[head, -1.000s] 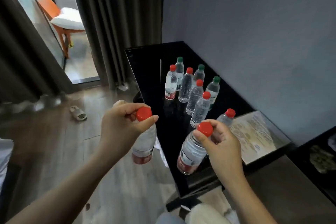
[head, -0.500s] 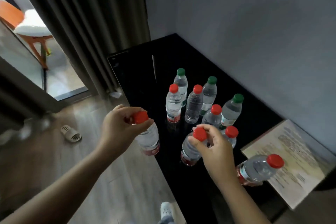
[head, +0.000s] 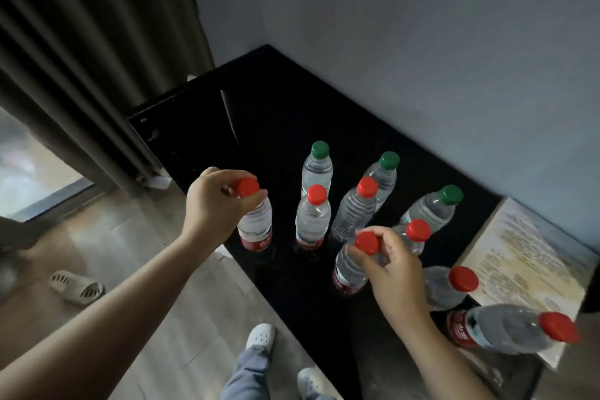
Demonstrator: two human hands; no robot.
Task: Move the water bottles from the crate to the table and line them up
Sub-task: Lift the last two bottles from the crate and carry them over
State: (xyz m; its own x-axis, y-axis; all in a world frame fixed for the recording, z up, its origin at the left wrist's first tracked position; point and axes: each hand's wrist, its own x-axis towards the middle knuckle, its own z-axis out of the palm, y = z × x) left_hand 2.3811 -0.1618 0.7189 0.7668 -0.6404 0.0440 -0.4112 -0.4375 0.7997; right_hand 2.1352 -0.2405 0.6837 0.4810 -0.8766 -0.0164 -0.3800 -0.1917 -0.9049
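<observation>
My left hand (head: 216, 201) grips the neck of a red-capped water bottle (head: 256, 227), which is at the left edge of the black table (head: 276, 107). My right hand (head: 393, 266) grips the neck of another red-capped bottle (head: 349, 273) near the table's front. Whether either bottle's base touches the table I cannot tell. Between and behind them stand several bottles, some red-capped (head: 313, 221), three green-capped (head: 318, 166). Two more red-capped bottles (head: 448, 286) stand to the right of my right hand. No crate is in view.
A printed sheet (head: 532, 263) lies at the table's right end. The grey wall (head: 422, 42) runs behind the table and a dark curtain (head: 81, 58) hangs at left. A slipper (head: 78, 287) lies on the wooden floor; my feet (head: 259, 338) are below.
Both hands carried their bottles forward over the table and lowered them. The left bottle now is beside the left front bottle, the right one in front of the group. The view tilted down.
</observation>
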